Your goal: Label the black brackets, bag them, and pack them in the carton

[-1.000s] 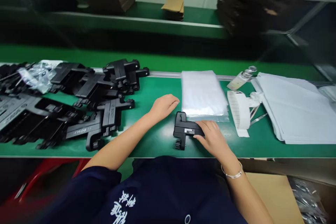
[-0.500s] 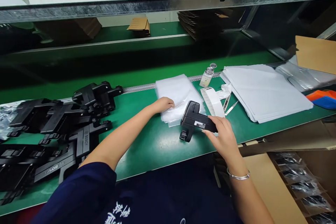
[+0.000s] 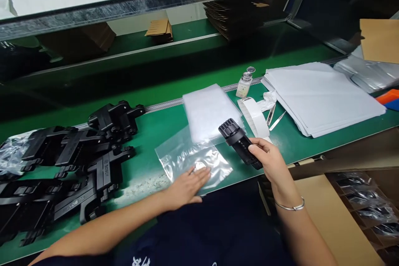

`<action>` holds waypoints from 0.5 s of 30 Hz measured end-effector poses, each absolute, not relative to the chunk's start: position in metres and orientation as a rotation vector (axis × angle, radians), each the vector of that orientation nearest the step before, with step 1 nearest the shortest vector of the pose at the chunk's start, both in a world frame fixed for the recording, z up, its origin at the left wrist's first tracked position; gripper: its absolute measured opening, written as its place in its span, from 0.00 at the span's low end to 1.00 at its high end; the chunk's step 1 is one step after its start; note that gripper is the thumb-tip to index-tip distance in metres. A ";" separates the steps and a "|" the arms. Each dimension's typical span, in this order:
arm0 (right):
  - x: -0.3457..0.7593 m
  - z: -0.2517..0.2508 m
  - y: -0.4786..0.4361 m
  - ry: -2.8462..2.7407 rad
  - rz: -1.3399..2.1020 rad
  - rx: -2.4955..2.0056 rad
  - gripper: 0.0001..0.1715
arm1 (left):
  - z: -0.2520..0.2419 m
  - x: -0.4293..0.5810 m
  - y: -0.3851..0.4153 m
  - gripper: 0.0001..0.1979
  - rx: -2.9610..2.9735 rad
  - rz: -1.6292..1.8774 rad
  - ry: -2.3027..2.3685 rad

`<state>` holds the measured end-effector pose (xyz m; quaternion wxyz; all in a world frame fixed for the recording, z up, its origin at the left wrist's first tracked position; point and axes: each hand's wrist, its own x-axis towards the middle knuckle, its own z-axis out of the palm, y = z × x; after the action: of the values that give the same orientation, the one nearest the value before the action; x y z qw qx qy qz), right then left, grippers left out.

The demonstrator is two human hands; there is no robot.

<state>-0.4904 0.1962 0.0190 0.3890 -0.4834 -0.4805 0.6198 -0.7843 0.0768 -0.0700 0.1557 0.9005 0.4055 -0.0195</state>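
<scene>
A single clear plastic bag (image 3: 179, 153) lies on the green table, its upper part overlapping the stack of bags. My left hand (image 3: 188, 185) rests flat on the bag near the table's front edge, fingers stretched out. A small whitish round patch shows by its fingertips; I cannot tell if it is print or glare. My right hand (image 3: 268, 156) grips a black plastic part (image 3: 240, 143) by its lower end, held above the table right of the bag. The part's ribbed, wider end points up and left. Behind both hands sits the stack of clear bags (image 3: 208, 110).
Several black BOSCH parts (image 3: 102, 170) crowd the left side. Beyond my right hand are a label roll (image 3: 254, 116), tweezers (image 3: 277, 120), a small bottle (image 3: 244, 85) and a pile of white sheets (image 3: 324, 99). An open carton (image 3: 321, 216) with bagged parts stands lower right.
My left hand has drawn one bag off the stack toward the front edge and now lies flat on it. My right hand has turned the black part, so its ribbed end shows.
</scene>
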 end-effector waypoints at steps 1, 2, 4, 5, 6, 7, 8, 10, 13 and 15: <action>-0.492 0.021 0.195 -1.226 1.584 -1.237 0.22 | -0.076 -0.778 0.077 0.40 2.563 -0.069 1.171; -0.494 0.023 0.193 -1.227 1.594 -1.237 0.22 | -0.078 -0.775 0.080 0.38 2.536 -0.080 1.225; -0.498 0.025 0.192 -1.205 1.633 -1.212 0.21 | -0.077 -0.773 0.093 0.35 2.454 -0.077 1.471; -0.499 0.025 0.191 -1.183 1.668 -1.192 0.21 | -0.074 -0.774 0.099 0.34 2.414 -0.068 1.593; -0.500 0.025 0.191 -1.157 1.713 -1.175 0.21 | -0.072 -0.775 0.103 0.34 2.401 -0.057 1.648; -0.501 0.024 0.191 -1.130 1.765 -1.163 0.22 | -0.071 -0.776 0.105 0.34 2.423 -0.049 1.615; -0.502 0.024 0.190 -1.106 1.815 -1.157 0.22 | -0.070 -0.777 0.105 0.35 2.461 -0.044 1.531; -0.504 0.025 0.189 -1.079 1.883 -1.149 0.23 | -0.069 -0.778 0.102 0.33 2.504 -0.051 1.403; -0.506 0.028 0.185 -1.081 1.885 -1.120 0.23 | -0.067 -0.777 0.099 0.29 2.389 -0.049 1.655; -0.508 0.030 0.183 -1.089 1.884 -1.093 0.22 | -0.065 -0.774 0.099 0.29 2.364 -0.022 1.681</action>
<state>-0.5081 0.1829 0.0296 0.3457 -0.4212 -0.4195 0.7260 -0.7741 0.0989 -0.0649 0.1201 0.8090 0.5754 -0.0074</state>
